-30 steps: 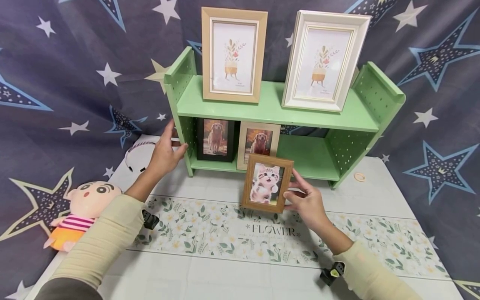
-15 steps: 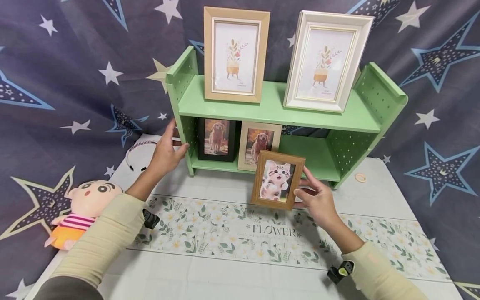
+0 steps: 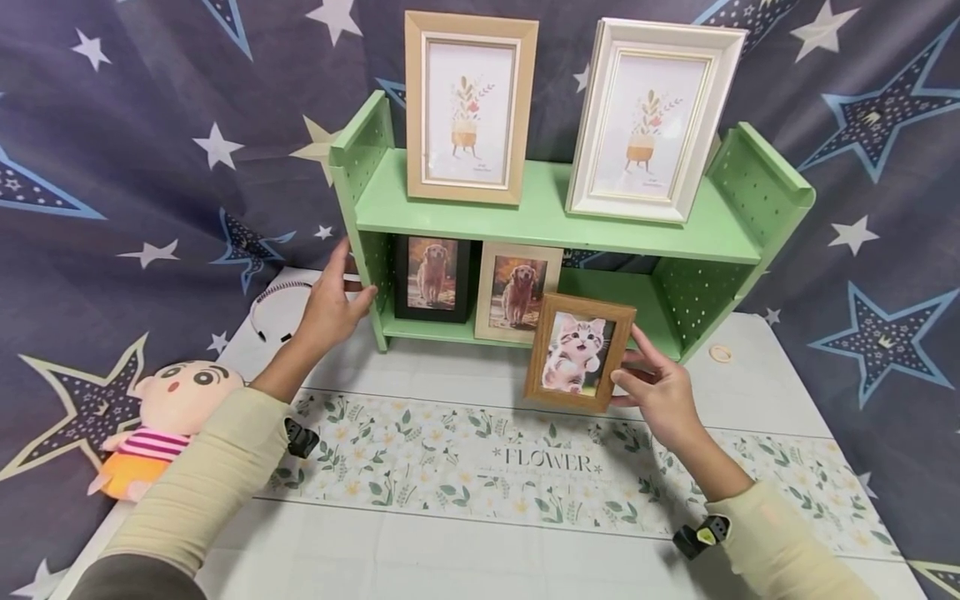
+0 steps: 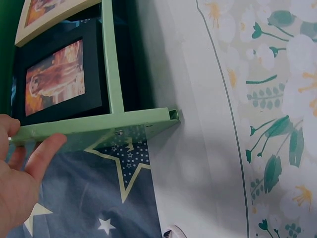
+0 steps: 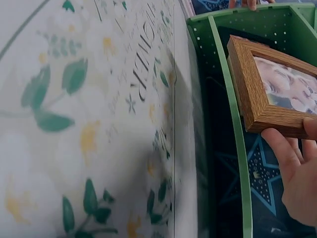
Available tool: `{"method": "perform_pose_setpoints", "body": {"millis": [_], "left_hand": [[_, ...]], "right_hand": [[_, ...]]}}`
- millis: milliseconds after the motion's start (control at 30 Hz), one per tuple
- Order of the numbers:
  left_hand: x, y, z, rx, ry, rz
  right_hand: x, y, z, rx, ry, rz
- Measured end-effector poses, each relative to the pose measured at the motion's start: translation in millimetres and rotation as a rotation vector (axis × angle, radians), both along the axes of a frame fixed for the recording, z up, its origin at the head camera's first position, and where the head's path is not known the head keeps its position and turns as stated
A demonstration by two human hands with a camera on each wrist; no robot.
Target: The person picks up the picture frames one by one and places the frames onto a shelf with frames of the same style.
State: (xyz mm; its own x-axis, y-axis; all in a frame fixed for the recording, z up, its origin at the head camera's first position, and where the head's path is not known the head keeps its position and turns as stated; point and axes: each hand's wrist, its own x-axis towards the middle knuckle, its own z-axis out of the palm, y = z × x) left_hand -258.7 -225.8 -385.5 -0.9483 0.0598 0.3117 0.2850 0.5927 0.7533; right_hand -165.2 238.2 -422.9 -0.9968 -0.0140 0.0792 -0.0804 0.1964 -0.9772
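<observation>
My right hand (image 3: 660, 392) pinches the right side of a brown wooden picture frame (image 3: 534, 350) with a kitten photo, thumb at its front. The frame tilts back in front of the shelf's lower level, overlapping a pale wood dog-photo frame (image 3: 485, 283). In the right wrist view, my thumb and fingers (image 5: 280, 148) hold the frame's edge. My left hand (image 3: 330, 304) rests against the left side panel of the green shelf (image 3: 637, 237), thumb at its front edge, fingers outstretched along its outside. In the left wrist view, a black dog-photo frame (image 4: 96, 64) stands inside that panel.
On the upper shelf level stand a light wood frame (image 3: 418, 108) and a white frame (image 3: 705, 133) with plant prints. A plush doll (image 3: 161, 400) and a headband (image 3: 258, 308) lie at the left. A small ring (image 3: 720, 354) lies right of the shelf.
My right hand has carried the kitten frame to the right and slightly up, uncovering more of the pale dog-photo frame. My left hand stays at the shelf's side.
</observation>
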Motion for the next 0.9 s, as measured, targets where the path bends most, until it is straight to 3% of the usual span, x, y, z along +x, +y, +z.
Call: {"method": "perform_pose_setpoints", "body": {"millis": [400,700,900], "left_hand": [[-0.9,0.1,-0.7,0.007,0.013,-0.011],[-1.5,-0.7,-2.3,0.008,0.019,-0.014],[-1.1,-1.4,-2.6,-0.008,0.022,-0.008]], "right_hand": [[-11.3,23.4,-0.1,0.046,0.079,-0.024],[-25.2,34.2,6.1,0.009,0.064,-0.052],[-34.0,37.5,3.8,0.050,0.064,-0.093]]}}
